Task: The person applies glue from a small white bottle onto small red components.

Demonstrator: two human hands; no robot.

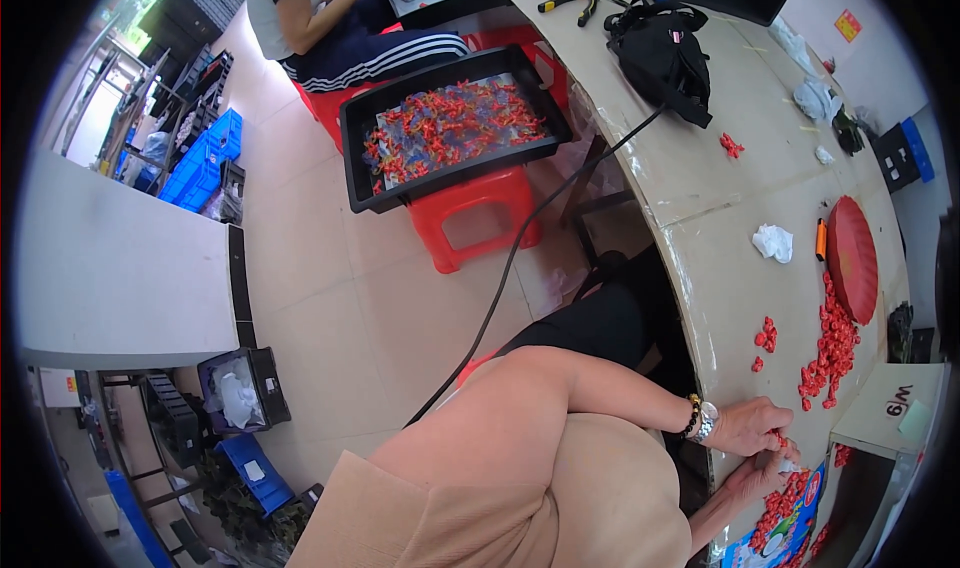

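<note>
My left hand (748, 426), with a watch and a beaded bracelet at the wrist, is closed in a pinch on a small red piece (781, 436). Close against it, my right hand (752, 480) has its fingers curled together, with a bit of white material (788, 466) at the tips. What else the right fingers hold is hidden. Just beyond lies a pile of small red pieces (778, 513) on a blue printed sheet (740, 554). Another red heap (832, 353) spreads on the table beside a red scalloped dish (852, 258).
An orange-and-black tool (821, 240) and crumpled tissue (772, 243) lie on the table (690, 208). Farther off are a black bag (660, 53) and pliers (590, 3). A black tray (365, 193) of red pieces rests on red stools (440, 238). Another person (300, 13) sits behind it.
</note>
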